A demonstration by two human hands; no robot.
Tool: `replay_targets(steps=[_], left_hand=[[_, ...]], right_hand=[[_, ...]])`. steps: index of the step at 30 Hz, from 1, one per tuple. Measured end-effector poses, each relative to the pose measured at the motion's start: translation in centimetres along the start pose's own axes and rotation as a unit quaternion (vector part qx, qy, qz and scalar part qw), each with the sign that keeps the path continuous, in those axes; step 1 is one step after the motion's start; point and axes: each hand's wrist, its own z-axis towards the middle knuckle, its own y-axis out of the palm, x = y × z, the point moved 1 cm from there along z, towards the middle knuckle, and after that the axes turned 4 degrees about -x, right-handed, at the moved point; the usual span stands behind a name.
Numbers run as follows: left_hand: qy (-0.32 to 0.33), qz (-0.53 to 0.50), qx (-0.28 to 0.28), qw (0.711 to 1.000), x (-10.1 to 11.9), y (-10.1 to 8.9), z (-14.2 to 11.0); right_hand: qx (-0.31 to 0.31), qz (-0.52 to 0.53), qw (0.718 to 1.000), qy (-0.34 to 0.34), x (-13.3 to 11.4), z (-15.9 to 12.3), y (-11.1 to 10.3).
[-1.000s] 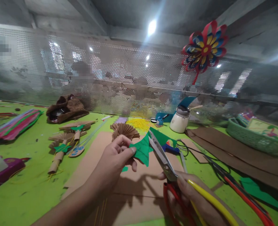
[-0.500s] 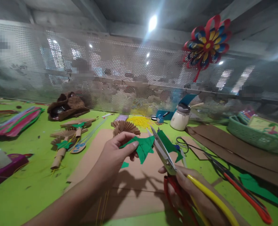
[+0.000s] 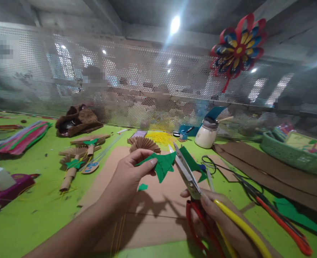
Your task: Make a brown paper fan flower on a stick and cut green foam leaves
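Note:
Between the thumb and fingers of my left hand is a piece of green paper with pointed, cut edges. My right hand is closed on scissors with red handles, their blades slightly apart beside the paper's right edge. A yellow curved handle also lies across my right hand; what it belongs to is hidden. Below the paper, a small green scrap rests on the brown cardboard. A larger green sheet shows behind the blades.
Brown paper figures with green stars lie left, a pleated brown paper fan ahead. A white jar stands behind. Right are a green basket, brown strips and a red-handled tool. A purple power strip sits left.
The green paper has tilted slightly in my left hand. Both hands stay in nearly the same place, and the scissor blades remain slightly apart at the paper's edge.

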Motion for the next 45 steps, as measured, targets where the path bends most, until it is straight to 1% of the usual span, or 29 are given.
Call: replay_targets(steps=[3, 6, 9, 13, 18, 21, 24, 26, 29, 31, 34, 36, 39, 42, 45], left_hand=[[-0.019, -0.062, 0.002, 0.998, 0.2, 0.4, -0.2], [-0.041, -0.085, -0.005, 0.995, 0.6, 0.9, -0.5], [-0.047, -0.084, -0.019, 0.995, 1.0, 1.3, -0.9], [-0.038, -0.066, -0.013, 0.997, 1.2, 1.6, -1.1], [-0.049, -0.056, -0.009, 0.997, 1.1, 1.7, -1.1], [-0.055, -0.034, 0.011, 0.998, 0.9, 1.6, -1.0], [-0.035, -0.023, 0.042, 0.998, 0.7, 1.2, -0.7], [-0.013, -0.040, 0.049, 0.998, 0.4, 0.9, -0.4], [0.007, -0.091, 0.057, 0.994, 0.2, 0.7, 0.0], [0.003, -0.110, 0.074, 0.991, 0.1, 0.6, 0.0], [-0.023, -0.106, 0.088, 0.990, 0.1, 0.6, -0.1], [-0.033, -0.094, 0.080, 0.992, 0.1, 0.7, -0.2], [-0.030, -0.078, 0.059, 0.995, 0.0, 0.7, -0.1], [-0.026, -0.046, 0.040, 0.998, -0.2, 0.7, 0.0], [-0.018, -0.006, 0.034, 0.999, -0.2, 0.7, -0.1]], right_hand=[[0.018, 0.006, 1.000, 0.003, 0.3, 0.9, -0.1], [0.029, 0.009, 1.000, 0.005, 0.7, 1.7, 0.1], [0.033, 0.012, 0.999, 0.016, 0.9, 1.9, 0.4], [0.050, 0.035, 0.997, 0.037, 0.8, 1.6, 0.8], [0.055, 0.019, 0.998, 0.025, 0.5, 1.5, 0.9], [0.042, 0.021, 0.999, 0.018, 0.6, 1.6, 0.8], [0.046, 0.022, 0.999, 0.004, 0.9, 1.7, 0.6], [0.058, 0.022, 0.998, 0.004, 1.0, 1.6, 0.7], [0.056, 0.026, 0.998, 0.025, 0.8, 1.5, 0.9], [0.049, 0.026, 0.998, 0.037, 0.7, 1.4, 1.1], [0.030, 0.031, 0.997, 0.057, 0.9, 1.3, 1.4], [0.018, 0.044, 0.997, 0.068, 1.3, 1.5, 1.5], [0.006, 0.076, 0.994, 0.080, 1.8, 1.7, 1.6], [-0.010, 0.085, 0.992, 0.091, 1.4, 1.6, 1.8], [-0.004, 0.060, 0.995, 0.083, 0.8, 1.4, 1.8]])
